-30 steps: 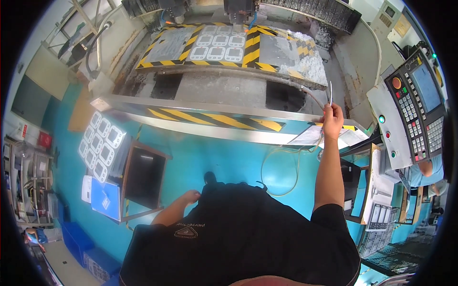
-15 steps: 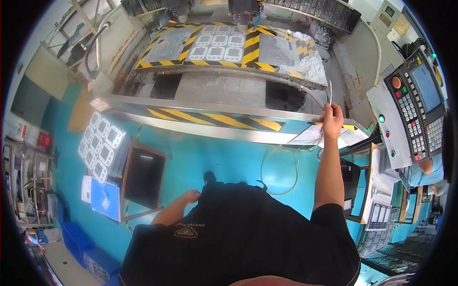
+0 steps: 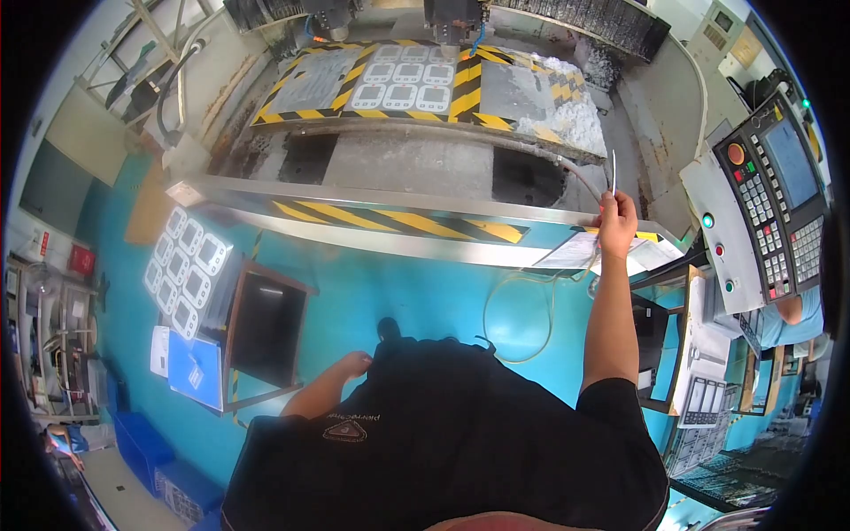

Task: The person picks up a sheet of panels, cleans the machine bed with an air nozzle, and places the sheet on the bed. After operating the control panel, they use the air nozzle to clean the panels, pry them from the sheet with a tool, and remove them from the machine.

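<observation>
Far left of the grip, well apart from it, one grey panel of white-framed parts [image 3: 188,270] leans beside one dark square tray [image 3: 265,326] on the blue floor; ten or so frames show on it, too small to count surely. One blue sheet [image 3: 195,372] lies below it.

Left hand [image 3: 354,363]: one, hanging low by the black shirt, fingers loosely curled, holding nothing that shows; whether it is fully closed cannot be told.

Above and left of the grip, on the machine bed [image 3: 425,159], one striped fixture plate [image 3: 416,84] carries a block of the same white-framed parts, roughly eight, under the spindle head [image 3: 453,19].

Right hand [image 3: 617,221]: one, raised to the machine's steel sill, fingers closed around one thin pale air-gun nozzle [image 3: 613,173] that stands upright out of the top of the fist. One clear hose [image 3: 518,310] loops down and left from under the hand. Judged light, stiff in the tube and easily bent if levered; the hose is soft and will drag. Best held low, at the body, as now.

Just below the grip: loose papers [image 3: 575,252], at least two. Right of it: one control panel [image 3: 770,212] with screen and keypad.
</observation>
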`<state>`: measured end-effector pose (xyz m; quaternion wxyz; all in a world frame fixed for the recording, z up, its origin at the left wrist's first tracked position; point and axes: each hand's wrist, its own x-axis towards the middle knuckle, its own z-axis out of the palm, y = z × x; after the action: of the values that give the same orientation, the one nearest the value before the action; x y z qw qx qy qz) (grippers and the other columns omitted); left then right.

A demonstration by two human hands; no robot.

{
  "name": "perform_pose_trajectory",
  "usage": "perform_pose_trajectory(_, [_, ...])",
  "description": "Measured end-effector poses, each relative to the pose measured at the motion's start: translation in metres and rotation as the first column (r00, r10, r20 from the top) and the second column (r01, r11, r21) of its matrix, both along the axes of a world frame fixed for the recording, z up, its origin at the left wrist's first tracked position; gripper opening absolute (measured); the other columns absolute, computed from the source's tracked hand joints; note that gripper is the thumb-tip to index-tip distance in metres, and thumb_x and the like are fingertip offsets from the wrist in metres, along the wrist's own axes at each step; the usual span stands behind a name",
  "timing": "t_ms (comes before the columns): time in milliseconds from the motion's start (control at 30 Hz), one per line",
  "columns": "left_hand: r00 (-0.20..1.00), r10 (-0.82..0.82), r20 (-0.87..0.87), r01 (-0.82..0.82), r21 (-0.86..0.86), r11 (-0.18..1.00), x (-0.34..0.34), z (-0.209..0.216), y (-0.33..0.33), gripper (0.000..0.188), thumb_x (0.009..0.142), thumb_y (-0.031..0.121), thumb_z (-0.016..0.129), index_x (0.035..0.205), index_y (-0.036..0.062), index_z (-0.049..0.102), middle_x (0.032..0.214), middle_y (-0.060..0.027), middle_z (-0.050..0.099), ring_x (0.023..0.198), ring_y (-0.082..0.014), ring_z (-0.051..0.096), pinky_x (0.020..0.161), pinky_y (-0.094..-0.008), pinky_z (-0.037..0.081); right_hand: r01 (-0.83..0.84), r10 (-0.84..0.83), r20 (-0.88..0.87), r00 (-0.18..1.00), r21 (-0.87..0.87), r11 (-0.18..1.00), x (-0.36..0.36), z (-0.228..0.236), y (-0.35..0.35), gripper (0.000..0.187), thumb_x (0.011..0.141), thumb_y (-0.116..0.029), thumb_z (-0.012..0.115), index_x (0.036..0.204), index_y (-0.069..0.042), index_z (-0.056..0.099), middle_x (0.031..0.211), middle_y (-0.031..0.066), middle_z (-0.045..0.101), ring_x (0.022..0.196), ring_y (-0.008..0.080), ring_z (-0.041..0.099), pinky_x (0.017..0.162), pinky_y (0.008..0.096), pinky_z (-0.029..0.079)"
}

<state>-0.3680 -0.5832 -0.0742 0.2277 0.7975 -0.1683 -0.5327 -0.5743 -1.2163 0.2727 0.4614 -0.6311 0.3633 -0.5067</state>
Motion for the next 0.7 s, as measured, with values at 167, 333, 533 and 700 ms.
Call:
perform_pose_trajectory(167, [1.0, 0.019, -0.01, -0.019, 0.038, 0.999, 0.004, 0.007, -0.004, 0.025, 0.092, 0.017, 0.059, 0.112, 0.0088, 0.073, 0.108, -0.0153, 0.073, 0.101, -0.0299, 0.068, 0.086, -0.0423, 0.054, 0.01, -0.01, -0.005, 1.0, -0.004, 1.0, 0.0, 0.003, 0.001, 0.028, 0.095, -0.024, 0.069, 0.107, 0.001, 0.064, 0.079, 0.001, 0.06, 0.057, 0.0065, 0.051, 0.049, 0.0232, 0.041])
perform_pose_trajectory(333, [1.0, 0.021, 0.0, -0.021, 0.009, 1.0, 0.007, 0.007, 0.003, 0.026, 0.092, 0.02, 0.06, 0.112, 0.0096, 0.073, 0.108, -0.0153, 0.073, 0.102, -0.0307, 0.068, 0.087, -0.0421, 0.054, 0.016, -0.016, -0.016, 1.0, -0.018, 1.0, 0.003, 0.006, 0.002, 0.028, 0.095, -0.024, 0.068, 0.106, 0.001, 0.065, 0.077, 0.0009, 0.06, 0.055, 0.0071, 0.051, 0.047, 0.0242, 0.041])
perform_pose_trajectory(533, [1.0, -0.019, 0.004, 0.019, 0.022, 1.0, 0.01, 0.01, 0.001, 0.028, 0.091, 0.023, 0.061, 0.112, 0.0094, 0.073, 0.11, -0.0161, 0.072, 0.103, -0.0314, 0.068, 0.088, -0.0417, 0.054, 0.018, -0.018, -0.015, 1.0, 0.002, 1.0, 0.004, 0.008, 0.003, 0.028, 0.096, -0.025, 0.068, 0.105, 0.001, 0.065, 0.077, 0.0006, 0.059, 0.055, 0.0068, 0.051, 0.047, 0.0238, 0.04])
perform_pose_trajectory(700, [1.0, -0.001, -0.012, 0.002, 0.04, 0.999, 0.008, 0.01, 0.002, 0.028, 0.091, 0.022, 0.06, 0.112, 0.0089, 0.073, 0.11, -0.0158, 0.072, 0.104, -0.0312, 0.068, 0.088, -0.0416, 0.054, 0.01, -0.01, 0.001, 1.0, -0.009, 1.0, 0.003, 0.006, 0.0, 0.028, 0.096, -0.026, 0.068, 0.105, 0.0, 0.065, 0.078, 0.0005, 0.06, 0.056, 0.0065, 0.05, 0.048, 0.0235, 0.04])
